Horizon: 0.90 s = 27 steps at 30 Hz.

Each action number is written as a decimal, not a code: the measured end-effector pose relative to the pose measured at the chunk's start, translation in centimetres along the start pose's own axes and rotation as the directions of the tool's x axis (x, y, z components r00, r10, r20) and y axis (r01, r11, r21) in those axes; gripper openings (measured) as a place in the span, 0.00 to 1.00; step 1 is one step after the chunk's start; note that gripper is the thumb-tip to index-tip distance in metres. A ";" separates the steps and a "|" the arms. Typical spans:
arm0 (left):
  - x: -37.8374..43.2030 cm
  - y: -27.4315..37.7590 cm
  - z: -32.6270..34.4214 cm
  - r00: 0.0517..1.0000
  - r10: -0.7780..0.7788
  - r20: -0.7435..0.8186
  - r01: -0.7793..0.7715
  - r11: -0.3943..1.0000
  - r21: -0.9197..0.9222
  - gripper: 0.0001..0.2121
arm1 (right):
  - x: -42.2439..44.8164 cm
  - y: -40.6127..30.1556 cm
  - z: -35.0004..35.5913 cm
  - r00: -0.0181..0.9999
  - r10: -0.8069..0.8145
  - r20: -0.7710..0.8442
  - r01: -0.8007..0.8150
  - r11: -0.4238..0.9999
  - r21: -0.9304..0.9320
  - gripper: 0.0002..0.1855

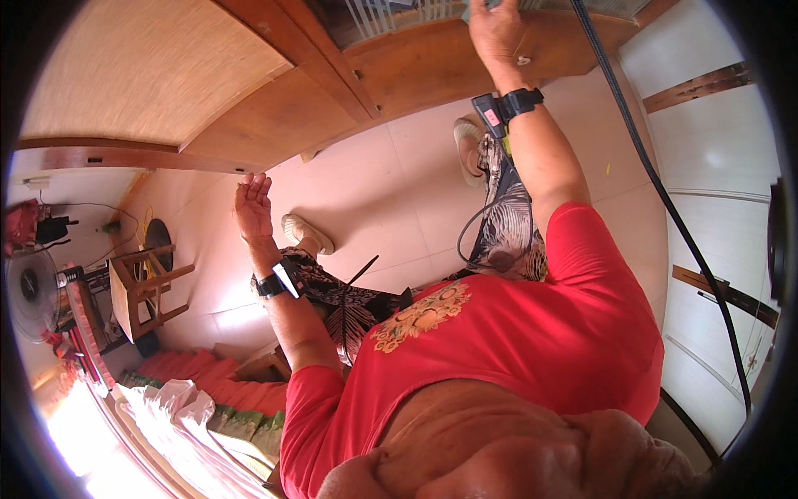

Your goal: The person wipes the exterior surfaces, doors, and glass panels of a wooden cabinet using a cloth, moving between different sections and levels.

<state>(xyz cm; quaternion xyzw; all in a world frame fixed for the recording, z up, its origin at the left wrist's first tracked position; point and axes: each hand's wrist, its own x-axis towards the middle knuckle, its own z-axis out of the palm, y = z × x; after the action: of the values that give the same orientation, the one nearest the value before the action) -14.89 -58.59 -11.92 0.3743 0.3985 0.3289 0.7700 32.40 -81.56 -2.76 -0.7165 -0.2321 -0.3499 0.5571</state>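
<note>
My left hand [254, 206] is raised beside the lower edge of a wooden cabinet [268, 125]. Its fingers are slightly curled, with nothing seen in them. My right hand [495, 31] reaches to the glass pane [405, 15] of the cabinet at the top of the view. The frame's edge cuts off its fingertips. A bit of something pale grey-green shows at its fingers; what it is, and whether the hand grips it, is unclear. A round metal fitting [523, 60] sits on the wood close to the right wrist. Each wrist bears a strapped black device.
A black braided cable [654, 178] hangs at the right, before white panels [717, 156]. To the left are a wooden stool [134, 293] lying on its side and an electric fan [30, 287]. Red and green fabric [206, 374] lies lower left. My feet stand apart on the tiled floor [386, 187].
</note>
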 end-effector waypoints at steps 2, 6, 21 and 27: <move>0.1 -0.1 0.2 1.000 -0.003 -0.007 0.004 1.000 0.027 0.15 | -1.0 1.2 0.8 0.992 -0.042 0.118 0.049 0.998 -0.051 0.23; 0.2 -0.2 0.2 1.000 -0.016 0.014 0.016 1.000 -0.004 0.15 | -2.4 -2.1 1.1 0.949 -0.213 0.233 0.212 0.977 0.026 0.13; 1.0 -1.1 -0.1 1.000 -0.012 -0.029 0.014 0.996 0.087 0.18 | 0.5 1.5 -1.7 0.945 -0.250 0.211 0.278 0.953 -0.118 0.15; 1.6 -0.6 -0.3 0.999 -0.030 0.032 0.027 0.996 0.081 0.17 | 4.0 12.6 -3.8 0.972 0.227 -0.057 -0.228 0.868 -0.442 0.17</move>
<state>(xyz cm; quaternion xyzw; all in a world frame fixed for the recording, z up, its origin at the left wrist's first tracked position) -14.27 -57.49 -13.10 0.4047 0.4039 0.2952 0.7655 43.18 -88.86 -7.25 -0.8464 -0.0589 -0.3270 0.4161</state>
